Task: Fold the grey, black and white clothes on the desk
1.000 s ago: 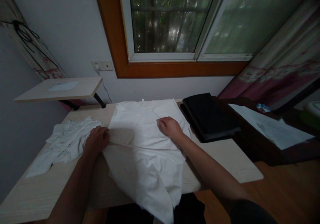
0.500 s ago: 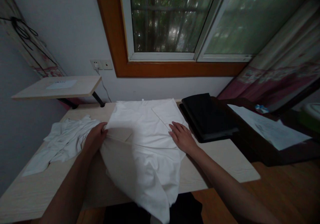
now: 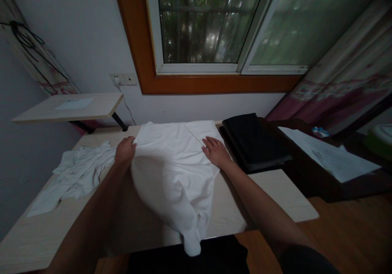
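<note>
**Two bare hands, a left hand (image 3: 125, 149) and a right hand (image 3: 216, 153), on one soft white fabric garment (image 3: 174, 143)**

The white garment lies in the middle of a pale wood-grain tabletop (image 3: 277, 192), its far part spread fairly flat, its near part bunched and wrinkled. A narrow end of it hangs over the front edge, above something black.

The left hand's grip pinches the garment's left edge between thumb and fingers. The right hand lies on the fabric near the right edge, its fingers slightly spread beside a diagonal crease; whether its grip also pinches a fold, one cannot tell.

To the left, apart from the garment, rests a crumpled pale white cloth (image 3: 76, 172). Behind it stands a raised pale wooden shelf (image 3: 102, 107) on black legs (image 3: 120, 121), with a white paper slip (image 3: 73, 103) on top. Just beside the garment on the right sits a flat black stack (image 3: 255, 139). Farther right, a large white paper sheet (image 3: 327, 153) lies on a dark brown surface. Beyond the tabletop are a white wall socket (image 3: 123, 79) and a white-framed window (image 3: 199, 21) edged in orange-brown wood (image 3: 220, 84).
</note>
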Demonstrator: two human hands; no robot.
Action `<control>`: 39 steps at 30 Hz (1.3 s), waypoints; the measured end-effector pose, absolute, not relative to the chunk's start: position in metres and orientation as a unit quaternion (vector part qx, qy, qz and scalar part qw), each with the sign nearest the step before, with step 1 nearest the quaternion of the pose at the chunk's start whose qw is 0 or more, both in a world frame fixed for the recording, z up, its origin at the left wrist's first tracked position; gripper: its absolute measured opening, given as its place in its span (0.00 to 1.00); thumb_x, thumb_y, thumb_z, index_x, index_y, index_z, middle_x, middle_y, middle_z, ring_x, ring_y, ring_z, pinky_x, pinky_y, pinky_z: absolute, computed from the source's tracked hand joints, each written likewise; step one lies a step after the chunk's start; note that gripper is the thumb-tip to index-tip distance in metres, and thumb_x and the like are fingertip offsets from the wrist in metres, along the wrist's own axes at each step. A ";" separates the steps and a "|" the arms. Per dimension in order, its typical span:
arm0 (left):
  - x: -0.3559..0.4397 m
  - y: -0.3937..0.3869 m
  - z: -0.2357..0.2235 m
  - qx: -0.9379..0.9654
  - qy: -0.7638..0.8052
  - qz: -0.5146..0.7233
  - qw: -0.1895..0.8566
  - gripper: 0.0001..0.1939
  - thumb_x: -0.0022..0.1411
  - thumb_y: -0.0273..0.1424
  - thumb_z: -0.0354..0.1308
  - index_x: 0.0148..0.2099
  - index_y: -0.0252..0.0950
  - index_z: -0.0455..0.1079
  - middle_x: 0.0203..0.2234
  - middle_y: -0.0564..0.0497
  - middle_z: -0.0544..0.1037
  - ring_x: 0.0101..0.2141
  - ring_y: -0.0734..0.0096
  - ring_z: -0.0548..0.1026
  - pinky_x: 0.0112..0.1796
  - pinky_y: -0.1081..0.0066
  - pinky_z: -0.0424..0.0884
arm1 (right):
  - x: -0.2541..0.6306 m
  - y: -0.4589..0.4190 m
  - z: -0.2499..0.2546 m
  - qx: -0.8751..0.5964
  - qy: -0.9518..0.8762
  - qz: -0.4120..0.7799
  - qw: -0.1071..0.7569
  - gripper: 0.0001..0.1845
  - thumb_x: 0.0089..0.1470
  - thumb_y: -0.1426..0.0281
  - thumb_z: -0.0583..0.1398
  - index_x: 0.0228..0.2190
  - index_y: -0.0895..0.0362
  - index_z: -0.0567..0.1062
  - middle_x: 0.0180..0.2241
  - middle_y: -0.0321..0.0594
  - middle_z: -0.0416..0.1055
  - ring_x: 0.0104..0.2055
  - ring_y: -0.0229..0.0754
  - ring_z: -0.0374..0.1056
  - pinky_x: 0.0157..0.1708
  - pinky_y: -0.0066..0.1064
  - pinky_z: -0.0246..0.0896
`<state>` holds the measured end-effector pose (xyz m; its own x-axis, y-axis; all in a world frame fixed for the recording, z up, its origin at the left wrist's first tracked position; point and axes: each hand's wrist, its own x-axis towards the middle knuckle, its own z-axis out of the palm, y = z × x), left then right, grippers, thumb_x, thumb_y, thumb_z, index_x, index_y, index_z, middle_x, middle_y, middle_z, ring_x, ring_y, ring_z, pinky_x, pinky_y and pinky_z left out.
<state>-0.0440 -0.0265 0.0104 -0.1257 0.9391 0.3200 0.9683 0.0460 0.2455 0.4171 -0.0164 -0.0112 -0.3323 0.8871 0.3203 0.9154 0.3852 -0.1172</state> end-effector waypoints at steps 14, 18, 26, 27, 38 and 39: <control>-0.023 -0.094 0.003 -0.755 -0.629 -0.167 0.085 0.16 0.71 0.36 0.49 0.50 0.37 0.76 0.51 0.40 0.77 0.55 0.50 0.70 0.60 0.49 0.61 | 0.422 -0.041 -0.004 -0.545 -0.815 -0.043 0.190 0.25 0.70 0.61 0.50 0.61 0.56 0.72 0.65 0.50 0.65 0.66 0.55 0.58 0.67 0.48 0.51; -0.019 -0.126 0.001 -0.790 -0.592 -0.158 0.035 0.18 0.72 0.37 0.47 0.51 0.38 0.76 0.49 0.42 0.79 0.51 0.53 0.73 0.58 0.51 0.66 | 0.427 -0.064 -0.006 -0.546 -0.816 -0.038 0.185 0.25 0.70 0.61 0.50 0.62 0.55 0.70 0.65 0.48 0.64 0.67 0.56 0.55 0.66 0.49 0.52; -0.026 -0.135 -0.003 -0.773 -0.610 -0.174 -0.011 0.22 0.72 0.39 0.46 0.60 0.38 0.72 0.58 0.42 0.74 0.59 0.54 0.70 0.63 0.51 0.65 | 0.427 -0.076 -0.009 -0.569 -0.801 -0.045 0.179 0.24 0.69 0.62 0.52 0.62 0.52 0.71 0.64 0.46 0.65 0.66 0.58 0.56 0.65 0.51 0.52; -0.027 -0.131 -0.004 -0.774 -0.609 -0.172 -0.011 0.23 0.72 0.39 0.46 0.60 0.37 0.72 0.59 0.41 0.74 0.60 0.54 0.70 0.63 0.51 0.64 | 0.426 -0.074 -0.008 -0.568 -0.802 -0.046 0.178 0.24 0.69 0.62 0.52 0.61 0.53 0.71 0.65 0.46 0.65 0.66 0.58 0.56 0.65 0.50 0.52; -0.036 -0.083 -0.015 -0.780 -0.599 -0.177 0.029 0.23 0.71 0.37 0.47 0.62 0.35 0.70 0.61 0.39 0.71 0.61 0.53 0.68 0.64 0.53 0.64 | 0.416 -0.026 -0.013 -0.559 -0.807 -0.045 0.182 0.25 0.68 0.62 0.53 0.61 0.55 0.71 0.64 0.50 0.65 0.65 0.57 0.59 0.65 0.51 0.51; -0.037 -0.079 -0.016 -0.779 -0.601 -0.176 0.034 0.23 0.71 0.37 0.47 0.62 0.35 0.69 0.61 0.39 0.71 0.62 0.54 0.68 0.64 0.54 0.63 | 0.414 -0.022 -0.013 -0.560 -0.806 -0.047 0.185 0.25 0.68 0.62 0.53 0.61 0.55 0.71 0.64 0.50 0.65 0.65 0.56 0.59 0.65 0.51 0.52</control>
<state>-0.0371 -0.0787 -0.0156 0.2159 0.9244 0.3145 0.9483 -0.2753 0.1581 0.4143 -0.0224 -0.0133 -0.3040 0.8856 0.3510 0.9202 0.3684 -0.1324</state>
